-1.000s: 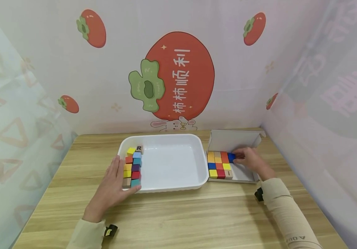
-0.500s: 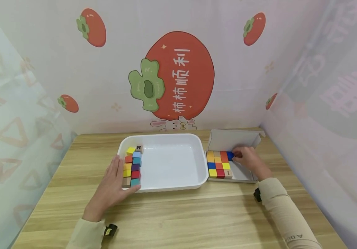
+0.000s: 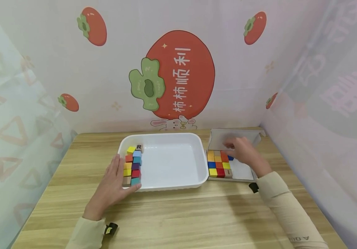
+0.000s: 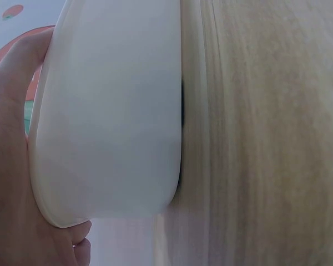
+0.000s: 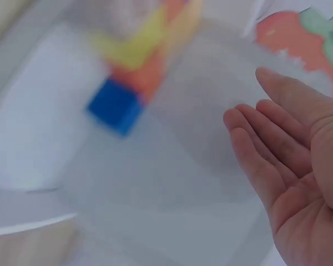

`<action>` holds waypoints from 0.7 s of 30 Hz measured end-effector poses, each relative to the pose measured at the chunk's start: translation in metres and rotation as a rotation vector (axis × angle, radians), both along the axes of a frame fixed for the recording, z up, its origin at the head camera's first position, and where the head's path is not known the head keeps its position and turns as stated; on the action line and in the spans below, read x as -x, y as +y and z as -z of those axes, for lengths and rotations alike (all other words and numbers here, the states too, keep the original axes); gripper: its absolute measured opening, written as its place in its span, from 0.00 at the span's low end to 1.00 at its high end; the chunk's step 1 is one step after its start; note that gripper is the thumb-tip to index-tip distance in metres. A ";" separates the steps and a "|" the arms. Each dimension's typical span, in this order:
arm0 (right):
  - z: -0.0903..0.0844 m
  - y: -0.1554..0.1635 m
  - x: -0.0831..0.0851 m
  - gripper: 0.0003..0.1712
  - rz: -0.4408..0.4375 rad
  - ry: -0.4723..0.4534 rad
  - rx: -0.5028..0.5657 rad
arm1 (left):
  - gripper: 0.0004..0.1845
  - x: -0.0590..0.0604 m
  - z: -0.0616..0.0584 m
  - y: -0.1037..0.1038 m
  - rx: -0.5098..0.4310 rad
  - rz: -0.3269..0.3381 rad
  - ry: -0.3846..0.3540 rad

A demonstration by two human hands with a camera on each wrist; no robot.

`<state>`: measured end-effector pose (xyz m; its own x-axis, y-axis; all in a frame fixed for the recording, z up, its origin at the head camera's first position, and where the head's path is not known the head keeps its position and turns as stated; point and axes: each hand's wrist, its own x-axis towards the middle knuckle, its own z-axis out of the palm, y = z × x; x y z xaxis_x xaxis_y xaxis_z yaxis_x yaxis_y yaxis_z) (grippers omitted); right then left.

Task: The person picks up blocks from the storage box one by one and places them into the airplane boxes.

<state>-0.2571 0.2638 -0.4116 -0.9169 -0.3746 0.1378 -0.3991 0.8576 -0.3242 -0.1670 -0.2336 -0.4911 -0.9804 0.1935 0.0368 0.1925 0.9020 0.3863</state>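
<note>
My left hand [image 3: 109,183] rests on the front left corner of a white tray [image 3: 169,186], its fingers straight along the left side and its thumb lying along the front rim. In the left wrist view that hand [image 4: 11,144] lies against the tray's rim. My right hand [image 3: 243,154] hovers over an open white cardboard box [image 3: 243,171], partly covering the back of its rows of colored wooden blocks. A blue block [image 5: 115,107] sits at the end of the back row. The right wrist view shows the right hand [image 5: 291,149] with loose fingers and nothing held.
Several colored blocks, among them a purple block [image 3: 135,166], line the tray's left end, with a letter R block [image 3: 139,148] at the back. The box's raised lid [image 3: 217,138] stands behind the box. The wooden table [image 3: 178,218] extends in front.
My right hand has let go of the blue block and moved up and to the left. That block sits beside the orange-red one. The left hand has kept its place.
</note>
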 end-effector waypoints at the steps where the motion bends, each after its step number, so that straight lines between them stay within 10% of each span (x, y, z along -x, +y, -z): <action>1: -0.005 -0.006 -0.001 0.13 -0.006 -0.015 -0.001 | 0.71 0.000 0.000 0.000 -0.001 0.001 -0.001; 21: -0.035 -0.151 0.019 0.24 -0.325 -0.107 0.008 | 0.71 0.001 0.002 -0.001 0.013 -0.001 0.010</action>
